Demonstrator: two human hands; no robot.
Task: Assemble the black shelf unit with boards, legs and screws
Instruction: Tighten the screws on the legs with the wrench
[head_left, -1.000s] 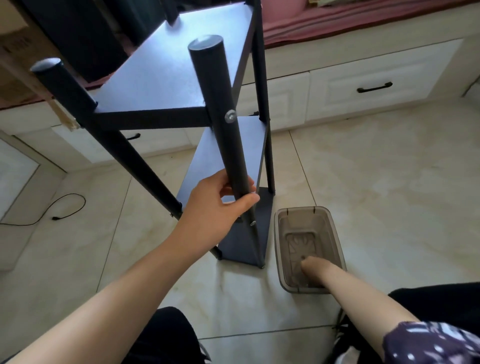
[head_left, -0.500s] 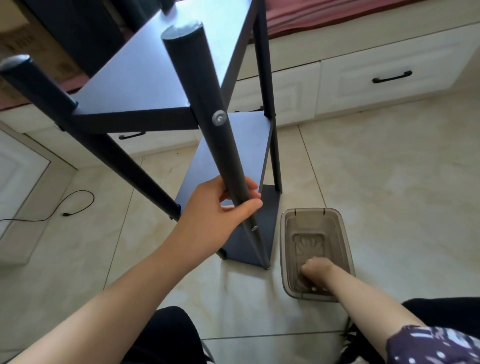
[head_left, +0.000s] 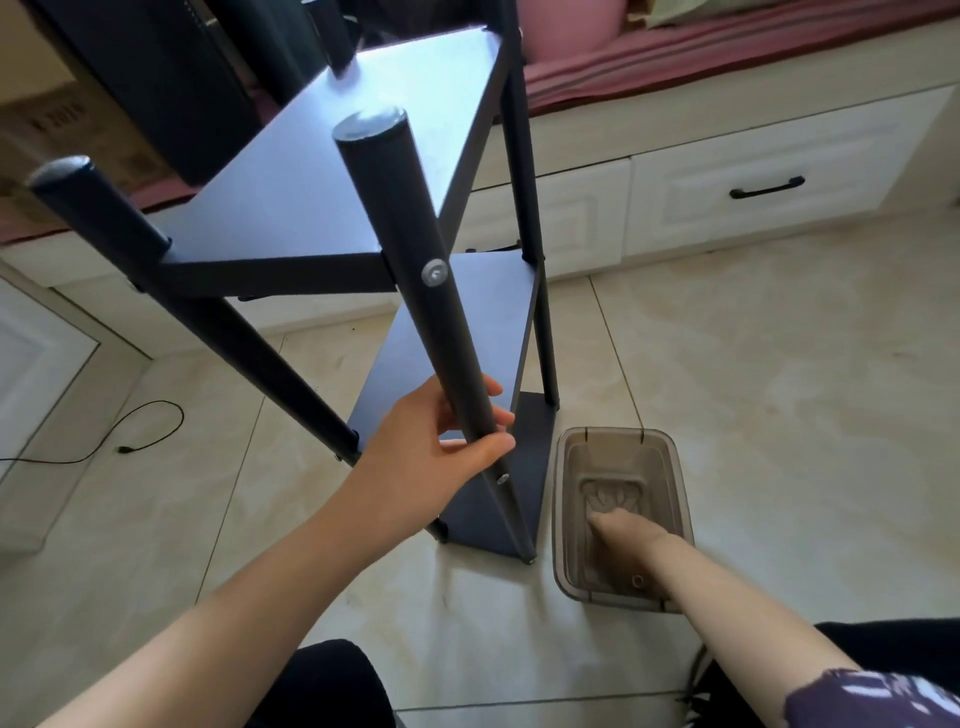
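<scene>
L hand (head_left: 431, 457) still grips leg (head_left: 415, 291); R hand (head_left: 618, 535) now deeper in bin (head_left: 680, 499), grip unclear, prob. fetching screw.

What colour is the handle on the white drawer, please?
The drawer handle is black, seen in the head view.

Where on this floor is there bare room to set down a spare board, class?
Bare tile lies right of the plastic bin, up to the white drawers, and left of the shelf unit, short of the black cable. It is crowded between shelf and bin, where both hands work.
</scene>
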